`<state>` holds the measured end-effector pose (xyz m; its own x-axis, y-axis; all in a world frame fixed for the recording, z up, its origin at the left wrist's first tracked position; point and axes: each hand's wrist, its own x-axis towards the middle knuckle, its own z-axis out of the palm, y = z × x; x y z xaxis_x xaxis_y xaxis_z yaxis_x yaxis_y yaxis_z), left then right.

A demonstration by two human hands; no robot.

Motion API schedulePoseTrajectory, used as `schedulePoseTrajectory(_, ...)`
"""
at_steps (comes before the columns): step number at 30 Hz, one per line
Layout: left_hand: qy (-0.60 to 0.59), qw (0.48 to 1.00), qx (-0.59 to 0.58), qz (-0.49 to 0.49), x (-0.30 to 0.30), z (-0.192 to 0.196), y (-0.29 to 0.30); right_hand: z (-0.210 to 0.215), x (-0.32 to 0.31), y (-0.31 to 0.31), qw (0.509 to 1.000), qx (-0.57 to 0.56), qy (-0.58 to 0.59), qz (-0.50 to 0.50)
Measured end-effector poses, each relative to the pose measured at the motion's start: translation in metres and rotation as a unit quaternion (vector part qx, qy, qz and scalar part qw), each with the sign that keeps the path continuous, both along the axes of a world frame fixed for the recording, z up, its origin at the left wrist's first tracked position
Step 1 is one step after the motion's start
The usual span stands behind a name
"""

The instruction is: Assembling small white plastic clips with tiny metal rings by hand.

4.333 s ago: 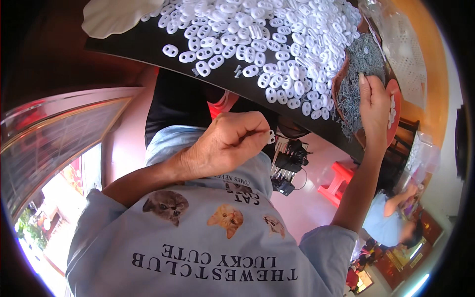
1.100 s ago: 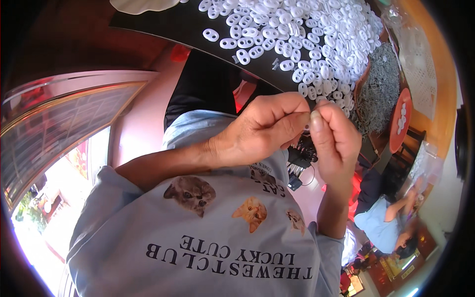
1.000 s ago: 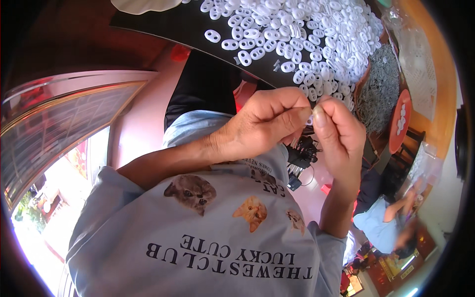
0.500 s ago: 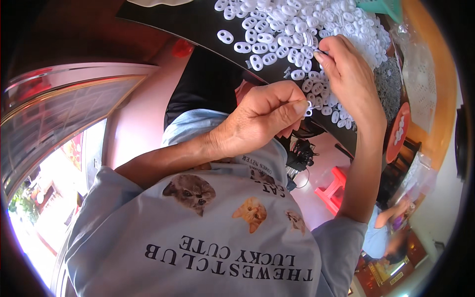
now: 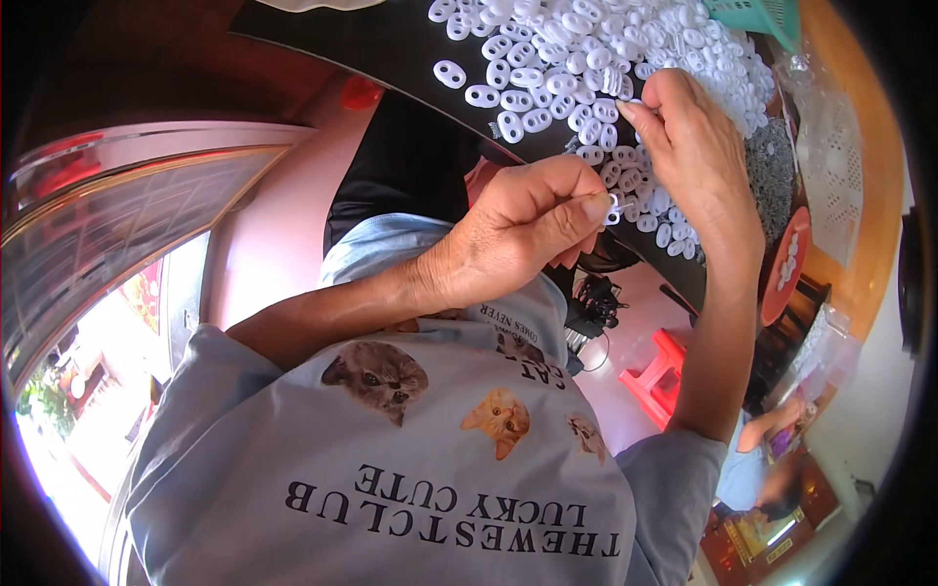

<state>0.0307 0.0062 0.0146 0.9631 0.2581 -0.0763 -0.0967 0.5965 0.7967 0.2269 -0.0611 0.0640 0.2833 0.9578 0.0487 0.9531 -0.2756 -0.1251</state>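
Observation:
My left hand point(image 5: 532, 227) is closed, thumb pressed on forefinger, in front of the table's near edge. It pinches a small white oval plastic piece with holes point(image 5: 613, 211), and a thin metal bit like a spring sticks out to its right. My right hand point(image 5: 696, 151) reaches over the pile of similar white two-hole pieces point(image 5: 596, 44). Its thumb and forefinger are drawn together among the pieces; what lies between the tips is too small to make out. More white pieces point(image 5: 625, 176) lie under that hand, between it and my left hand.
A grey heap point(image 5: 770, 181) of small parts, seemingly springs, lies right of my right hand. Beyond the pile stands a green basket point(image 5: 762, 15). A red round dish point(image 5: 785, 264) with white pieces and a red stool point(image 5: 660, 376) are to the right. Another person point(image 5: 752, 459) is at lower right.
My right thumb and forefinger have shifted slightly at the pile's edge. The small spring that lay on the table near them no longer shows clearly. My left hand keeps its pinch, almost unmoved.

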Motion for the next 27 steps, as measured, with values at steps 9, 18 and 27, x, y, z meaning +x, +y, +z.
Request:
schedulePoseTrajectory(9, 0.005, 1.0, 0.003, 0.014, -0.002, 0.003, 0.0, 0.035, -0.035, -0.027, 0.905, 0.087, 0.394, -0.133)
schedulePoseTrajectory(18, -0.004, 1.0, 0.01, -0.007, -0.005, 0.009, -0.004, 0.036, -0.052, -0.051, 0.827, 0.1, 0.531, -0.158)
schedulePoseTrajectory(27, 0.005, 1.0, 0.017, -0.013, -0.009, 0.008, -0.009, 0.033, -0.059, -0.056, 0.835, 0.115, 0.521, -0.133)
